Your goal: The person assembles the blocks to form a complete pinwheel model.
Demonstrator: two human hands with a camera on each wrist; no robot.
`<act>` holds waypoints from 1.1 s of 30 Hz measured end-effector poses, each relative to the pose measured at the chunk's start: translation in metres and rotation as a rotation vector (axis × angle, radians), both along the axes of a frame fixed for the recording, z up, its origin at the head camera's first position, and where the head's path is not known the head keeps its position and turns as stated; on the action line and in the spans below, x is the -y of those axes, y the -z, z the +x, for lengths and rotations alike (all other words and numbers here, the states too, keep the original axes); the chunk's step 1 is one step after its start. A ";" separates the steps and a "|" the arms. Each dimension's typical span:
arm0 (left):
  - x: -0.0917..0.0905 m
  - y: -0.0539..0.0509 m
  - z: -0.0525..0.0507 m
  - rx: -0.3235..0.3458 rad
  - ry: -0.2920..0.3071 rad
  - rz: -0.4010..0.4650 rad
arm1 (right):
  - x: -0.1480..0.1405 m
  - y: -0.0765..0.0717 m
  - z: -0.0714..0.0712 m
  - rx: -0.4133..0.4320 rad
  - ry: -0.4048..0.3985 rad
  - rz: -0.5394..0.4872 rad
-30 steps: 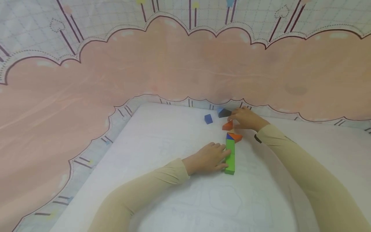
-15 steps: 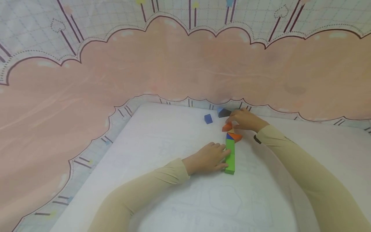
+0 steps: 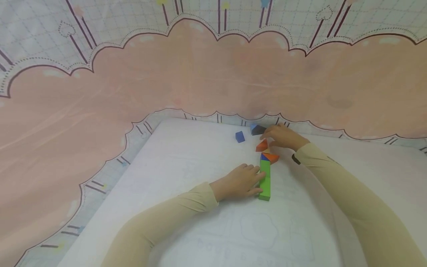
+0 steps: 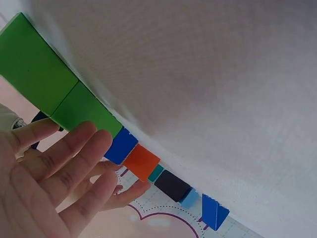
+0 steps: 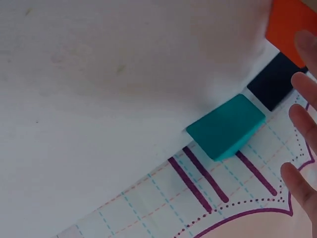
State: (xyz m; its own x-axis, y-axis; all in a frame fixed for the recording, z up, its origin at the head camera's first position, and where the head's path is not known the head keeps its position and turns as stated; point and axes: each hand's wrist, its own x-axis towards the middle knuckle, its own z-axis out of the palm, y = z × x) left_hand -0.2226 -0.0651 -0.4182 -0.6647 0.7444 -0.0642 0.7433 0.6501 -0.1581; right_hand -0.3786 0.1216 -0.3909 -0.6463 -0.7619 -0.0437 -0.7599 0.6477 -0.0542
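Two green blocks (image 3: pixel 265 180) lie end to end on the white surface. My left hand (image 3: pixel 241 181) rests against their left side, fingers fairly straight, as the left wrist view also shows. At their far end sit a blue triangular block (image 3: pixel 264 157) and an orange block (image 3: pixel 272 158), with a pale yellow piece (image 3: pixel 266 151) beyond. A second orange block (image 3: pixel 261 145) lies farther along, just below the fingertips of my right hand (image 3: pixel 285 136); its fingers are spread and seem to hold nothing. A teal block (image 5: pixel 225 126) appears in the right wrist view, apart from those fingers.
A dark block (image 3: pixel 258 130) and a light-blue one (image 3: pixel 253 127) stand near the far edge. Left of them lies a loose blue block (image 3: pixel 240 137). A peach patterned cloth (image 3: pixel 213 81) rises behind the white surface (image 3: pixel 186 155).
Half a second ago my right fingertips were over the farther orange block; now they sit slightly back from it, and more of the block shows. My left hand has stayed in place.
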 end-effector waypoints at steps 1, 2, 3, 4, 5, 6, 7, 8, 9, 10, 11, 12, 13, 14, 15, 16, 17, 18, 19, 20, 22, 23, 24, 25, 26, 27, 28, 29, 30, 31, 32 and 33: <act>0.000 0.000 0.000 0.000 0.000 -0.002 | 0.000 0.000 -0.001 0.002 0.008 -0.003; 0.000 -0.001 0.000 0.003 -0.001 -0.003 | 0.001 -0.001 -0.002 0.006 0.019 -0.005; 0.000 -0.001 0.001 0.004 -0.002 -0.003 | 0.001 -0.001 -0.002 0.008 0.028 -0.007; 0.000 -0.001 0.001 0.007 -0.003 -0.003 | 0.002 0.000 -0.003 0.000 0.024 -0.002; 0.001 -0.001 0.001 0.009 -0.005 -0.003 | 0.003 0.000 -0.004 -0.002 0.022 0.000; 0.000 -0.001 0.001 0.011 -0.005 -0.004 | 0.003 0.001 -0.005 -0.008 0.018 0.006; 0.000 -0.001 0.001 0.013 -0.007 -0.003 | 0.004 0.002 -0.006 -0.017 0.009 0.009; 0.000 -0.001 0.001 0.017 -0.008 -0.001 | 0.004 0.003 -0.006 -0.022 0.003 0.014; 0.000 -0.001 0.001 0.018 -0.007 0.001 | 0.004 0.005 -0.007 -0.035 -0.012 0.020; 0.000 -0.001 0.001 0.019 -0.005 0.003 | 0.004 0.007 -0.008 -0.050 -0.029 0.023; 0.000 0.000 0.001 0.020 -0.003 0.005 | 0.004 0.008 -0.008 -0.061 -0.041 0.026; -0.001 0.000 0.001 0.019 0.000 0.007 | 0.003 0.009 -0.008 -0.085 -0.064 0.033; -0.001 0.001 0.001 0.019 0.001 0.009 | 0.003 0.010 -0.008 -0.107 -0.084 0.040; -0.001 0.001 0.001 0.017 0.003 0.010 | 0.003 0.011 -0.008 -0.127 -0.099 0.047; -0.001 0.002 0.001 0.013 0.004 0.008 | 0.002 0.011 -0.008 -0.151 -0.116 0.054; -0.002 0.002 0.001 0.011 0.005 0.008 | 0.002 0.011 -0.008 -0.171 -0.126 0.064; -0.002 0.002 0.001 0.008 0.004 0.007 | 0.002 0.011 -0.007 -0.189 -0.133 0.075; -0.002 0.003 0.001 0.006 0.004 0.006 | 0.002 0.011 -0.007 -0.202 -0.137 0.084; -0.002 0.003 0.001 0.003 0.002 0.006 | 0.002 0.010 -0.007 -0.212 -0.139 0.090; -0.001 0.004 0.000 0.000 0.002 0.006 | 0.002 0.010 -0.007 -0.221 -0.144 0.093; -0.001 0.004 0.000 -0.006 0.004 0.007 | 0.001 0.010 -0.007 -0.227 -0.149 0.096; -0.001 0.005 0.000 -0.009 0.004 0.008 | 0.001 0.010 -0.007 -0.226 -0.154 0.092; -0.001 0.005 0.000 -0.009 0.004 0.009 | 0.001 0.010 -0.007 -0.227 -0.159 0.089; -0.001 0.005 -0.001 -0.009 0.004 0.011 | 0.001 0.010 -0.007 -0.228 -0.165 0.086; -0.001 0.005 -0.001 -0.009 0.004 0.012 | 0.000 0.010 -0.007 -0.225 -0.167 0.084; -0.001 0.005 -0.001 -0.008 0.004 0.012 | 0.000 0.010 -0.006 -0.220 -0.166 0.080; -0.001 0.005 -0.001 -0.007 0.002 0.012 | 0.000 0.010 -0.006 -0.219 -0.169 0.075; -0.001 0.005 -0.001 -0.008 0.002 0.011 | 0.000 0.010 -0.006 -0.218 -0.171 0.071; 0.000 0.005 -0.001 -0.010 0.001 0.010 | 0.000 0.010 -0.006 -0.219 -0.173 0.066; 0.000 0.005 -0.001 -0.011 0.002 0.010 | 0.000 0.010 -0.006 -0.220 -0.173 0.064; 0.000 0.005 -0.002 -0.013 0.002 0.010 | 0.001 0.009 -0.005 -0.219 -0.175 0.060; 0.000 0.005 -0.002 -0.016 0.003 0.010 | 0.001 0.009 -0.005 -0.224 -0.181 0.057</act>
